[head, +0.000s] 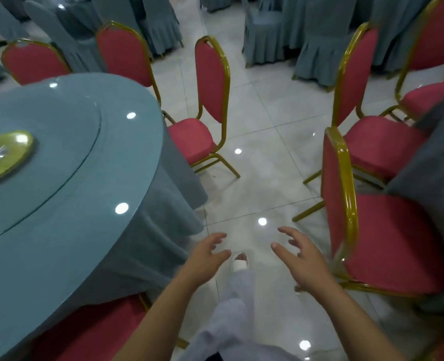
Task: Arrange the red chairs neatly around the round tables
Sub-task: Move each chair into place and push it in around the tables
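The left hand point(207, 256) and right hand point(302, 259) are hovering spread and empty beside the round desk point(72, 157), probably needing to grip the red chair point(210, 82) beyond it next.

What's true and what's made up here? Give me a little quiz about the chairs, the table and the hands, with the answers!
1. The left hand and the right hand both hold nothing. True.
2. The round table is covered in red. False: its cloth is blue-grey.
3. The red chair straight ahead faces the round table. True.
4. The right hand grips the nearest chair on the right. False: it hovers apart from the chair's gold frame, fingers spread.
5. The floor is carpet. False: it is shiny pale tile.
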Action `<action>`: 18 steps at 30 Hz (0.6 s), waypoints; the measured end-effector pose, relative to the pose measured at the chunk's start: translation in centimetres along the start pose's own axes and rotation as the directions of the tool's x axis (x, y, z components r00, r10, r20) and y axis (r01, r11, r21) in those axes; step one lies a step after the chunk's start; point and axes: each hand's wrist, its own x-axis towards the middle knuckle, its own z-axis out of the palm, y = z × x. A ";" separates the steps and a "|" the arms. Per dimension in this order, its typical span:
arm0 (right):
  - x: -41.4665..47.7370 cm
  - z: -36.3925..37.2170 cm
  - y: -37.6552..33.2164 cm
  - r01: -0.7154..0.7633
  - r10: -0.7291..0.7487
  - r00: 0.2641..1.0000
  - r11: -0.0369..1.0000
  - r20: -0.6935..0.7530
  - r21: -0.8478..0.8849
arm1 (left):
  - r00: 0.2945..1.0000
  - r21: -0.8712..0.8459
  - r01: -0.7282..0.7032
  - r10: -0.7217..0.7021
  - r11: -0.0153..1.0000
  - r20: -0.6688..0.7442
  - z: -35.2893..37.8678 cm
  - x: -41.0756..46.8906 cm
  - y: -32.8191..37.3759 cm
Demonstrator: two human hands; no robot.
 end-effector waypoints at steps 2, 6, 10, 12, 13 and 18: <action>3.8 -0.9 -0.8 0.002 -0.002 1.000 1.000 -0.018 -0.010 | 1.000 -0.030 0.013 -0.013 0.999 0.008 -0.5 4.8 1.5; 11.9 -2.8 -4.6 -0.049 0.047 0.997 0.998 -0.061 -0.042 | 0.999 -0.112 -0.002 0.007 0.994 0.045 -3.2 14.7 5.8; 19.4 -4.3 -10.1 -0.058 0.054 0.995 0.997 -0.079 -0.056 | 0.996 -0.152 -0.017 0.030 0.988 0.083 -8.2 23.8 10.7; 23.3 -4.8 -12.6 -0.037 0.033 0.992 0.999 -0.122 -0.026 | 0.997 -0.188 -0.026 0.040 0.982 0.071 -10.5 28.5 13.2; 25.1 -5.1 -13.4 -0.030 0.029 0.990 1.000 -0.135 -0.008 | 0.997 -0.201 -0.021 0.034 0.979 0.063 -11.2 30.6 14.2; 32.7 -7.0 -15.2 -0.063 0.079 0.986 0.992 -0.146 0.111 | 0.997 -0.242 -0.060 0.068 0.968 0.027 -14.0 39.0 18.7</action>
